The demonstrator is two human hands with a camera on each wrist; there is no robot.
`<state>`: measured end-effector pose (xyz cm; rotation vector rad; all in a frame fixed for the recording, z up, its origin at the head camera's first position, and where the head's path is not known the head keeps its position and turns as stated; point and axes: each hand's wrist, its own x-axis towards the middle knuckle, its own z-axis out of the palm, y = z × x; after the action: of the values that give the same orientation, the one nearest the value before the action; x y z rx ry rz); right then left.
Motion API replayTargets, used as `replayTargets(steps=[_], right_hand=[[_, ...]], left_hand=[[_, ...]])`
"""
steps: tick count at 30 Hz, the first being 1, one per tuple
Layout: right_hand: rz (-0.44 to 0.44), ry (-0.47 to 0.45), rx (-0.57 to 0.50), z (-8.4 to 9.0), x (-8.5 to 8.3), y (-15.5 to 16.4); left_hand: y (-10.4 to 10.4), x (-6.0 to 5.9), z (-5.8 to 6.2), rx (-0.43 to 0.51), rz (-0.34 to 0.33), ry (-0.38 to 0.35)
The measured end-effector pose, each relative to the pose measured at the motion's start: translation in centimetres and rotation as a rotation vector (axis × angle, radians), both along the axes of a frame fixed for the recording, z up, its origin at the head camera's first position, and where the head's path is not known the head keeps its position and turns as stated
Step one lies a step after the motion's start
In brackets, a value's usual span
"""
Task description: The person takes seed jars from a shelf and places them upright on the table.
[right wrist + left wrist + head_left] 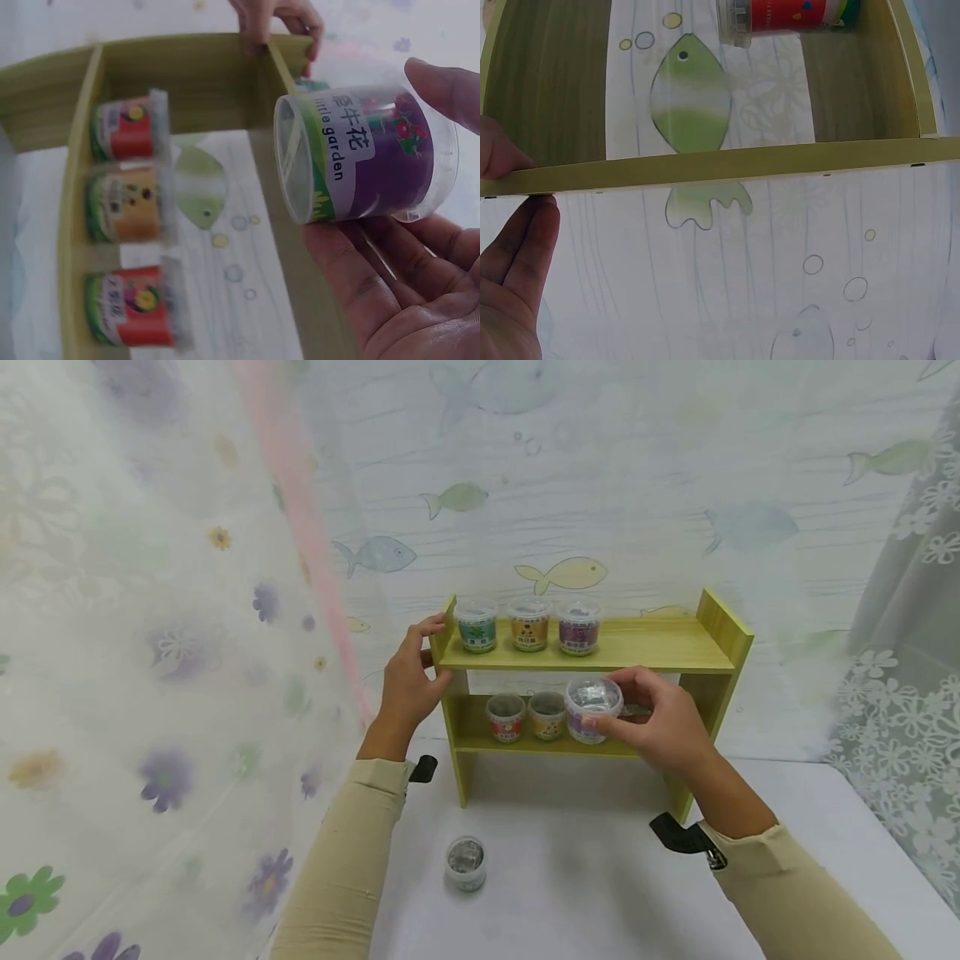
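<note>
Purple-labelled cup: up before the shelf, near the middle of the lower board's front edge. Probably light, stiff, slick; I'd hold it mid-wall, squeezing gently. My right hand curls round it, thumb opposing. My left hand pinches the left panel, upper end. Silvery-topped cup on tabletop.

homelike setting; fish-print curtain, flowered curtain, white tabletop

Fish-print curtain hangs behind; lace hangs right.
</note>
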<state>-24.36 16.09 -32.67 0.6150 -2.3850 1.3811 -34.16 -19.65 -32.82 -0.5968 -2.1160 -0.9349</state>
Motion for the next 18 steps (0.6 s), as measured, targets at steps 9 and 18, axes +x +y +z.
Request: replayTargets(steps=[9,18], right_hand=[[0.064,-0.054,-0.061,-4.1,1.1,-1.8],[0.142,-0.151,-0.139,-8.4,1.9,-4.1]], left_hand=[[0.5,-0.4,0.2,0.015,-0.028,0.016],[0.0,-0.1,0.1,0.025,-0.013,-0.021]])
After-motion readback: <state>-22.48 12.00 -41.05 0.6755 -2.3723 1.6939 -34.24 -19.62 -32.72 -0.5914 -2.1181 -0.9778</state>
